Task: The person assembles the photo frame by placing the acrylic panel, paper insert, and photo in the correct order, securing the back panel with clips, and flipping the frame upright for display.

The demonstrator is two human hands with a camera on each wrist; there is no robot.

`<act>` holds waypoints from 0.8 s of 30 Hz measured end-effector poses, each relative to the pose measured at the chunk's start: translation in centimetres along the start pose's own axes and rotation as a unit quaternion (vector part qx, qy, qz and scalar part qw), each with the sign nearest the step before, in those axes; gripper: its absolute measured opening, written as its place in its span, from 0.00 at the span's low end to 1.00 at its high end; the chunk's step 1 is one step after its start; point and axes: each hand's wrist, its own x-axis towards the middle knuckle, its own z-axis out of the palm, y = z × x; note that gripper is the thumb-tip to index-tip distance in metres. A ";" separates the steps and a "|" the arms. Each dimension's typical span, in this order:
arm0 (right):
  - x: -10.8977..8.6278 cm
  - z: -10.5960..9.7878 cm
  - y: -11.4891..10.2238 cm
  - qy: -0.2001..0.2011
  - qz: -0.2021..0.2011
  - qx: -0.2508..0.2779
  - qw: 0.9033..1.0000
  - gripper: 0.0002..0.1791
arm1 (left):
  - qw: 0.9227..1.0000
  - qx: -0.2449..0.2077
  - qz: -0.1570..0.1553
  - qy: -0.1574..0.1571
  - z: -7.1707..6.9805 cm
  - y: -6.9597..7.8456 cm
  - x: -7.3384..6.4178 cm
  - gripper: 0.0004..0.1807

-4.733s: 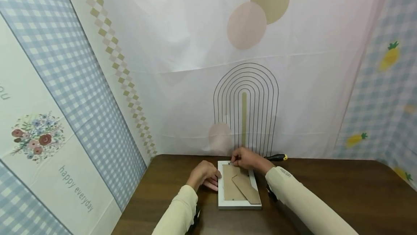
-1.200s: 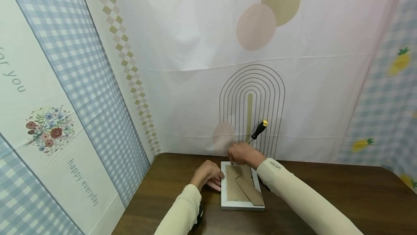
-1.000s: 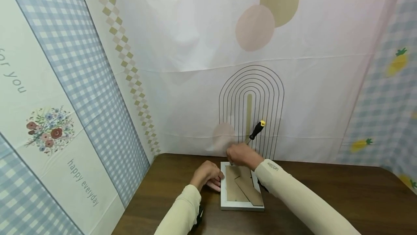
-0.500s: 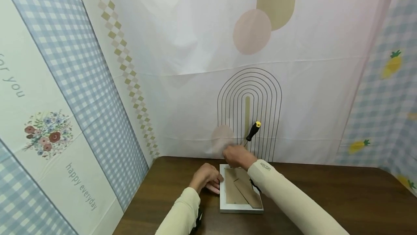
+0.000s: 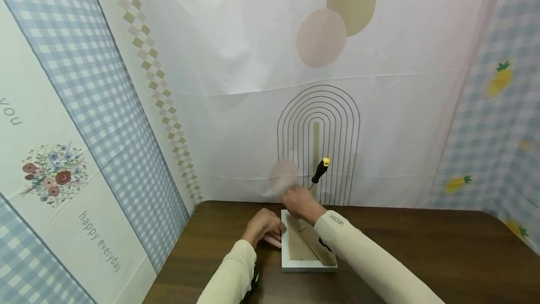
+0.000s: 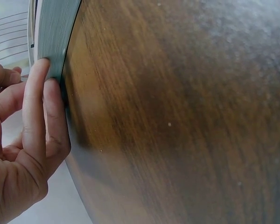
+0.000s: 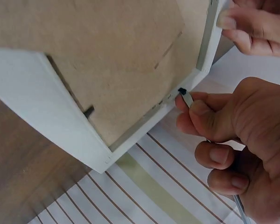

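Note:
A white picture frame (image 5: 309, 265) lies back-up on the table, its brown backing board (image 5: 298, 249) and stand flap (image 5: 314, 238) showing. At the far edge my right hand (image 5: 303, 203) pinches the metal shaft of a screwdriver (image 5: 321, 170). Its black and yellow handle leans up behind the hand. In the right wrist view the flat tip meets a small dark tab (image 7: 182, 91) on the frame's inner edge. Another dark tab (image 7: 88, 112) sticks out nearby. My left hand (image 5: 265, 227) rests against the frame's left side, fairly straight fingertips (image 6: 44, 65) touching its outer wall.
The brown wooden table (image 5: 405, 248) extends to both sides of the frame. A white patterned cloth (image 5: 236, 144) hangs just behind the table's far edge. Blue checked cloth (image 5: 126, 121) covers the left wall.
The screwdriver, nearly level to the right at first, now leans steeply upward. Over the last second my right hand has shifted slightly left along the frame's far edge; my left hand stays put.

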 end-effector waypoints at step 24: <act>-2.5 2.1 -3.2 0.113 0.055 -0.051 0.991 0.17 | 1.000 0.024 -0.003 0.014 0.3 0.4 -0.4 0.05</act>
